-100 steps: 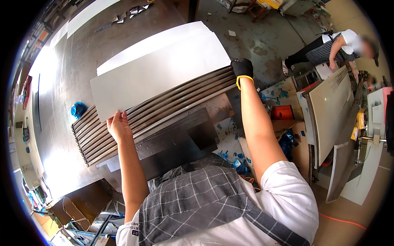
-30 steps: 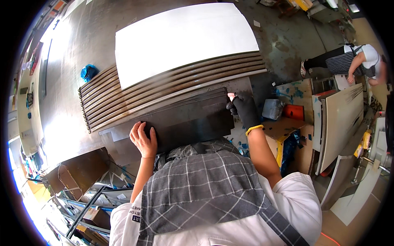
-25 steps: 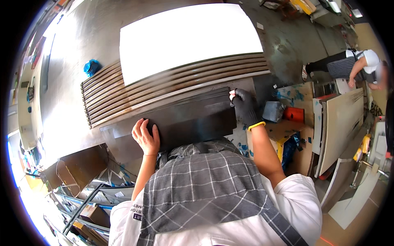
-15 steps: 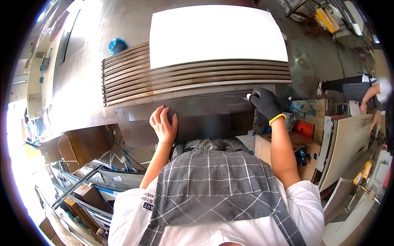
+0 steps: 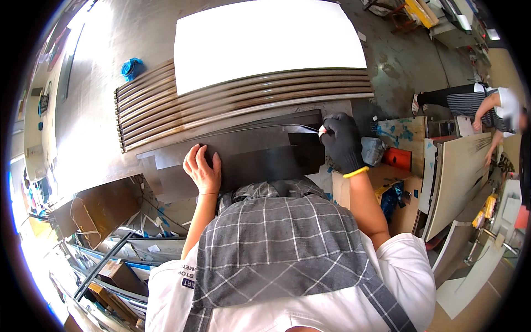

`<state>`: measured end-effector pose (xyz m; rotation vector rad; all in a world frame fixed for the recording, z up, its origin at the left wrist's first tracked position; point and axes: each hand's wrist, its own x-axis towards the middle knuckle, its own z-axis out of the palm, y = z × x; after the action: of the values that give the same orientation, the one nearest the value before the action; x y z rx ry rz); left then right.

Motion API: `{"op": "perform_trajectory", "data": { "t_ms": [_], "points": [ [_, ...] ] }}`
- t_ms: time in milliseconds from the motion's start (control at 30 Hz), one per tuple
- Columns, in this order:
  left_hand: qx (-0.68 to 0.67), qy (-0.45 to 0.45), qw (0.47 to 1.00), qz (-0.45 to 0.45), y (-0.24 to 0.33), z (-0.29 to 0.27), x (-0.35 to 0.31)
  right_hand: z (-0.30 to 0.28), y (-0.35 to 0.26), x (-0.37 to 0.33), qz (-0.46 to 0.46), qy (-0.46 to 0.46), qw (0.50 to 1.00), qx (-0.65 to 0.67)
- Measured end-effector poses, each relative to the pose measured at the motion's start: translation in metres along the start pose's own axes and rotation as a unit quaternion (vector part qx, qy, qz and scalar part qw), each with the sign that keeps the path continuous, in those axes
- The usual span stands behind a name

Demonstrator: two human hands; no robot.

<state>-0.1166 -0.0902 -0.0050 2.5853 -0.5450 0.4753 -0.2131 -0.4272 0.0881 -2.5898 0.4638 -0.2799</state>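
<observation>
A long dark flat panel [image 5: 251, 152] lies in front of me along the near edge of the work table. My left hand [image 5: 202, 170], bare, rests on its near left part with fingers apart and slightly bent. At the far right corner my right hand [image 5: 342, 141], in a black glove with a yellow cuff, is closed in a pinch. Between thumb and fingers is the corner of a thin sheet edge that shows as a light line. Just left of the pinch that edge stands a little off the panel; what the fingers grip is partly hidden.
Beyond the panel lie several brown ribbed bars [image 5: 249, 97] with a large white sheet [image 5: 271, 44] over them. A blue crumpled bag [image 5: 131, 68] sits at the left. At right stand a cardboard box [image 5: 406, 205], leaning boards [image 5: 462, 182] and another person [image 5: 470, 105].
My view has shifted, so the table sits further left. The gloved hand has turned more upright and drawn the pinched corner inward; a darker patch shows at the panel's right end.
</observation>
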Motion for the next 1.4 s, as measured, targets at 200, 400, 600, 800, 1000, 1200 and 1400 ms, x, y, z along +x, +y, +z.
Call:
{"op": "perform_trajectory", "data": {
  "t_ms": [200, 400, 600, 800, 1000, 1200, 1400],
  "points": [
    [-0.020, -0.007, 1.000, -0.022, 0.002, -0.006, 0.004, 0.016, -0.011, -0.040, 0.131, 0.016, 0.941, 0.312],
    [-0.041, -0.040, 0.998, -0.003, 0.006, -0.034, 0.030, 0.025, -0.013, -0.048, 0.226, 0.016, 0.908, 0.351],
    [-0.016, -0.143, 0.988, 0.051, -0.007, -0.056, 0.058, 0.011, -0.016, -0.054, 0.183, -0.005, 0.859, 0.478],
    [0.033, -0.186, 0.981, 0.050, -0.008, -0.071, 0.075, 0.007, -0.016, -0.050, 0.237, -0.015, 0.836, 0.495],
    [0.134, -0.255, 0.957, 0.021, -0.033, -0.097, 0.086, 0.033, 0.006, -0.026, 0.312, 0.009, 0.810, 0.497],
    [0.190, -0.389, 0.897, -0.091, -0.041, -0.125, 0.089, 0.036, 0.004, -0.019, 0.325, -0.009, 0.814, 0.481],
    [0.145, -0.466, 0.873, -0.002, -0.058, -0.139, 0.091, 0.043, 0.009, -0.018, 0.313, 0.022, 0.816, 0.486]
  ]
}}
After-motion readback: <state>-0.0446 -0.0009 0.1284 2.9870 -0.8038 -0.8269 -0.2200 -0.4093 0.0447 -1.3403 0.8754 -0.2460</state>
